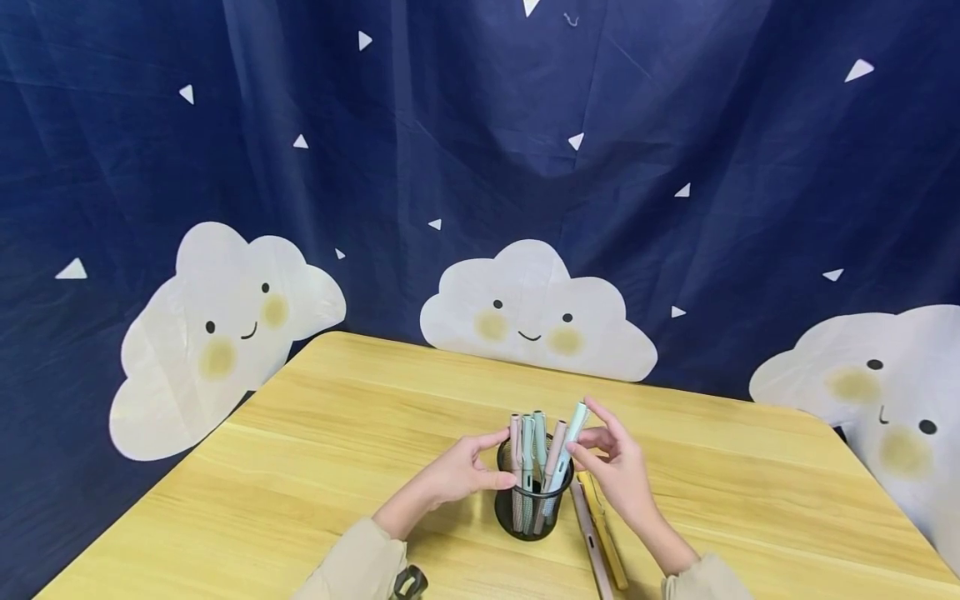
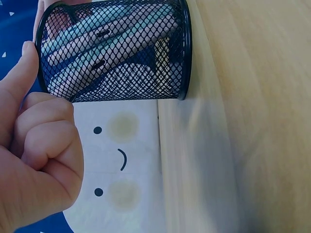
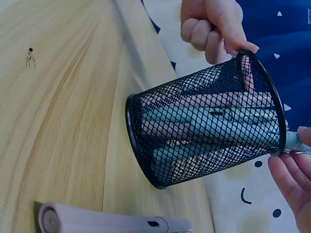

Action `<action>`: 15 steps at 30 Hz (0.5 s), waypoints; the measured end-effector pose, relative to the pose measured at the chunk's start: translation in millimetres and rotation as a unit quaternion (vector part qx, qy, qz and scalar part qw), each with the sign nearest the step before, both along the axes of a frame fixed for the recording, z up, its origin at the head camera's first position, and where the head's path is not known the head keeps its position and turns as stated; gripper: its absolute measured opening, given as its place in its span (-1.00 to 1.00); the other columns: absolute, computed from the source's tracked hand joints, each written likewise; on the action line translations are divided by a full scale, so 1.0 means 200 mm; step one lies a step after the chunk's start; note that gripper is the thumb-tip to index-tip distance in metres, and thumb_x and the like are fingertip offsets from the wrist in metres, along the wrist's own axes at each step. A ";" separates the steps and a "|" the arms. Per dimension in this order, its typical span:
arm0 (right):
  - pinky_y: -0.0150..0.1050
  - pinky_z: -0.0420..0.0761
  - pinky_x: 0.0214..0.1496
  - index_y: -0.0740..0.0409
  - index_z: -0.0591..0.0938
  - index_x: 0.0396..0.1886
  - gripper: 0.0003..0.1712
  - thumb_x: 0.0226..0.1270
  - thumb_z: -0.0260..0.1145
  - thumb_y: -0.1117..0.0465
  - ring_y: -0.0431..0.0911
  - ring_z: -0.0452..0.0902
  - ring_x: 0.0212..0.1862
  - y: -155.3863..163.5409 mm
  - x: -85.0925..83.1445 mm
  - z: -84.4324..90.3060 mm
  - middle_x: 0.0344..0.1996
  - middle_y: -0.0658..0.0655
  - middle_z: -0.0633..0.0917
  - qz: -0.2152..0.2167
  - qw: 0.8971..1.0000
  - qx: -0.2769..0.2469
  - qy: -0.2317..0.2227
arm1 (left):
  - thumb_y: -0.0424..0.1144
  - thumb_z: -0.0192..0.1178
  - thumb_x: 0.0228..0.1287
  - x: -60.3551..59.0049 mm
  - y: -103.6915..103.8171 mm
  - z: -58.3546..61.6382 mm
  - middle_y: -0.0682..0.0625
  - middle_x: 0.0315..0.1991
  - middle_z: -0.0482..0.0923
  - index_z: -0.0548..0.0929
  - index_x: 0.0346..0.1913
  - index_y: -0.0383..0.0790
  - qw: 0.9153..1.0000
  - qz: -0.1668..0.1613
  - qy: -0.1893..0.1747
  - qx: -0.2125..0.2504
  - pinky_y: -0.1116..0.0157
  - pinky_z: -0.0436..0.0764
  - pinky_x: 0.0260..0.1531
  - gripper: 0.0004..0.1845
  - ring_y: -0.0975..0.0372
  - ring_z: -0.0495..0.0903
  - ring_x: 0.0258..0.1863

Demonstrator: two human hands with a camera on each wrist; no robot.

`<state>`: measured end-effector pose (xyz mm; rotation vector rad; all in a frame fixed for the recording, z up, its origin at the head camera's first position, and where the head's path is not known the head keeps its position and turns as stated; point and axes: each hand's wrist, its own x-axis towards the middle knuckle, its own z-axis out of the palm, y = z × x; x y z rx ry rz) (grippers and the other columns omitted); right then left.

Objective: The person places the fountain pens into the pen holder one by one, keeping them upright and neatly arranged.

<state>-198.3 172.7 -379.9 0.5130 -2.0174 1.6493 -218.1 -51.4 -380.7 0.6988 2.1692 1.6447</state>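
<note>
A black mesh pen holder (image 1: 536,495) stands upright on the table with several pens in it. My left hand (image 1: 459,472) holds its rim between thumb and forefinger; in the left wrist view the other fingers of that hand (image 2: 43,141) are curled in beside the mesh. Above the rim, my right hand (image 1: 621,471) pinches a light blue pen (image 1: 573,429), whose lower end is inside the holder. A pink pen (image 1: 515,442), a green pen (image 1: 528,442) and others lean around it. Through the mesh wall (image 3: 204,167) the pens show in the right wrist view.
Right of the holder, a yellow pen (image 1: 604,537) and a mauve pen (image 1: 589,533) lie side by side on the wooden table (image 1: 300,433). Behind the table's far edge hangs a dark blue curtain (image 1: 487,167) with cloud faces. A black band (image 1: 409,581) is near the left sleeve.
</note>
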 end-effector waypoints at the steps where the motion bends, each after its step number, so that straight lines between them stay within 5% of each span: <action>1: -0.23 0.58 -0.58 0.35 0.38 0.13 -0.36 -0.04 0.24 0.64 -0.20 0.54 -0.47 0.00 0.00 0.00 -0.52 0.15 0.60 0.000 1.000 0.001 0.001 | -0.28 0.28 0.05 0.00 0.00 0.00 0.15 -0.87 0.09 0.16 0.32 -0.33 1.000 0.000 0.000 0.000 0.47 0.08 -0.84 -0.23 0.36 0.04 -0.88; 15: -0.32 0.54 -0.63 0.56 0.46 -0.08 -0.55 -0.08 0.23 0.67 -0.24 0.48 -0.52 -0.03 0.03 0.05 -0.57 0.30 0.54 0.005 0.999 0.030 0.019 | -0.26 0.29 0.05 -0.01 0.00 0.00 0.15 -0.87 0.11 0.14 0.31 -0.37 1.000 -0.003 -0.002 0.002 0.47 0.08 -0.84 -0.21 0.37 0.05 -0.88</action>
